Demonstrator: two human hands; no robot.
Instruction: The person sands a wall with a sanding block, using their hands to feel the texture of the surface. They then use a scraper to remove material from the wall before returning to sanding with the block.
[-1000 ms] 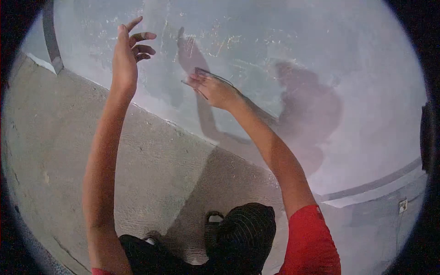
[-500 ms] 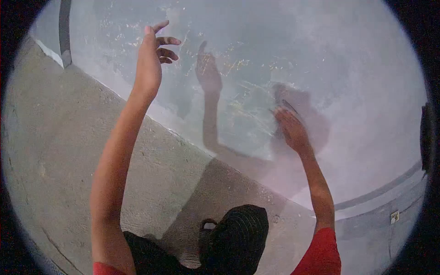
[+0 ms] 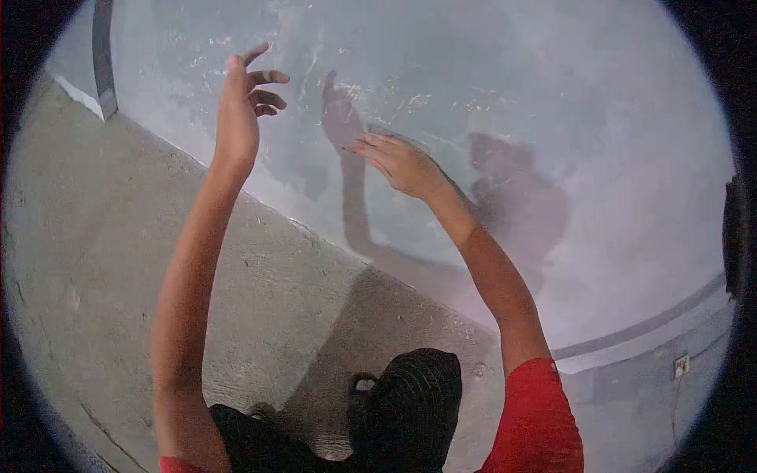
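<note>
My left hand (image 3: pixel 243 106) is raised in front of the grey-white wall (image 3: pixel 615 173), its fingers spread and slightly curled with nothing between them. Against the middle of the same wall lies my right hand (image 3: pixel 400 162), fingers stretched out together and pointing left. A thin dark line runs along its upper edge; whether anything lies under the palm is hidden. Pale scratches and flaked marks (image 3: pixel 406 104) mottle the wall above the right hand. The shadow (image 3: pixel 355 197) of an arm falls on the wall between my hands.
A rough concrete floor (image 3: pixel 102 229) meets the wall along a slanting edge. At the upper left stands a dark vertical strip (image 3: pixel 103 59). A small socket plate (image 3: pixel 681 365) is at the lower right. My dark-clothed knee (image 3: pixel 418 394) shows below.
My right hand has swept left and slightly upward across the wall, its forearm now slanting further inward. My left hand keeps its shape and sits slightly lower and further left in view.
</note>
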